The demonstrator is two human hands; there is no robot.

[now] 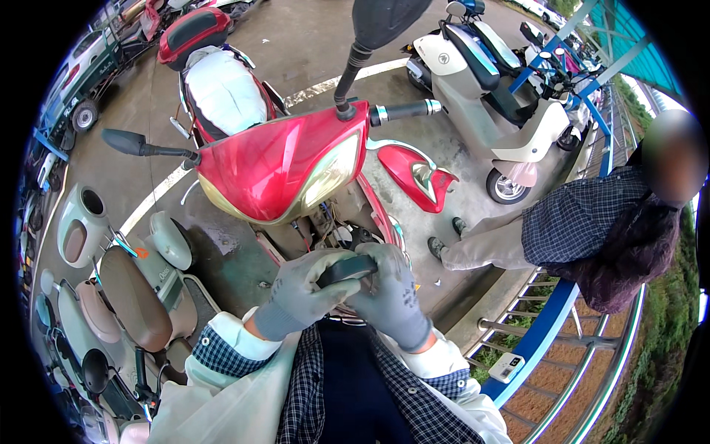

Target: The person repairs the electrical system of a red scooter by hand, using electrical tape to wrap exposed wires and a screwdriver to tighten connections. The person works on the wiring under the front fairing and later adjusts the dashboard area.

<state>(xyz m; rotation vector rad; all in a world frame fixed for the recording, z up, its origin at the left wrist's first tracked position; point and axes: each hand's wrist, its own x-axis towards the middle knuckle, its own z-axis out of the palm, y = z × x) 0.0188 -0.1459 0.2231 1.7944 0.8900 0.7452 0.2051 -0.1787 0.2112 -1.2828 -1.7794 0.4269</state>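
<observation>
My left hand (305, 288) and my right hand (383, 294), both in grey gloves, are closed on a dark rounded part (347, 270) held low in front of my chest. Just beyond them is the red scooter (274, 170), with its front opened up and wiring (325, 226) exposed under the headlight. A detached red panel (414, 177) lies on the ground to the right of the scooter's front.
A person (584, 222) stands close at my right by a blue railing (555, 318), with a small white device (506, 368) on it. Parked scooters crowd my left (133, 303) and the back right (481, 89). A cargo vehicle (52, 126) stands at far left.
</observation>
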